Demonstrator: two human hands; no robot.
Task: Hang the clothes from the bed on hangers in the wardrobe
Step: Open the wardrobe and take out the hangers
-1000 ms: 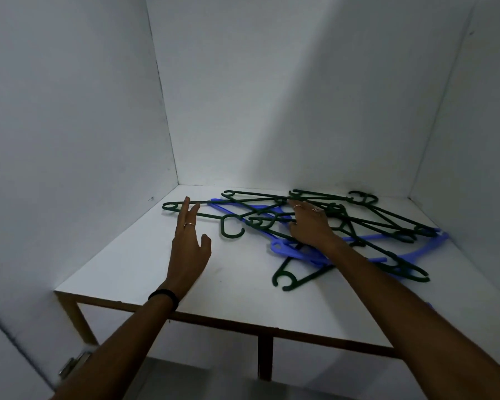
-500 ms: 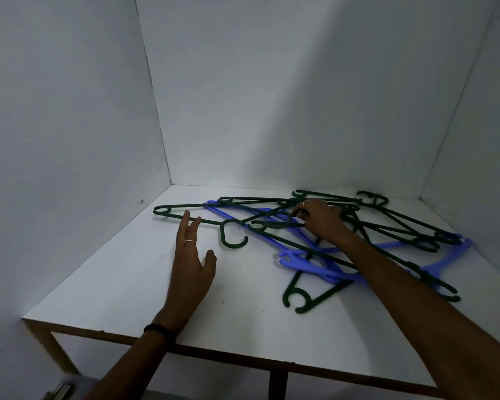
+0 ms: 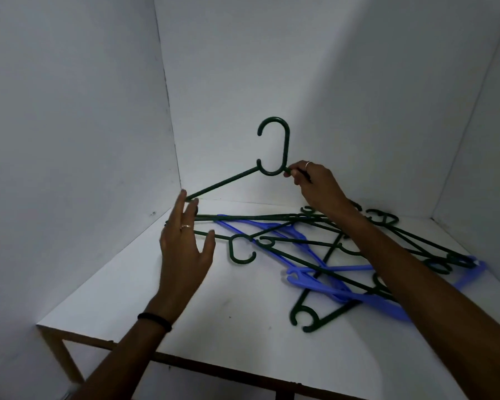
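The right hand (image 3: pixel 315 186) pinches a dark green hanger (image 3: pixel 273 151) just beside its hook, holding it up above the pile. The left hand (image 3: pixel 185 255) is open, fingers spread, its fingertips touching the hanger's far shoulder end. The hanger looks light, thin and stiff, probably smooth plastic; the neck below the hook seems the surest place to hold. Under the right forearm lies a tangle of green and blue hangers (image 3: pixel 329 264), likely to snag one another. They rest on a white shelf (image 3: pixel 243 336) enclosed by plain white walls (image 3: pixel 70 140). No clothes are visible.
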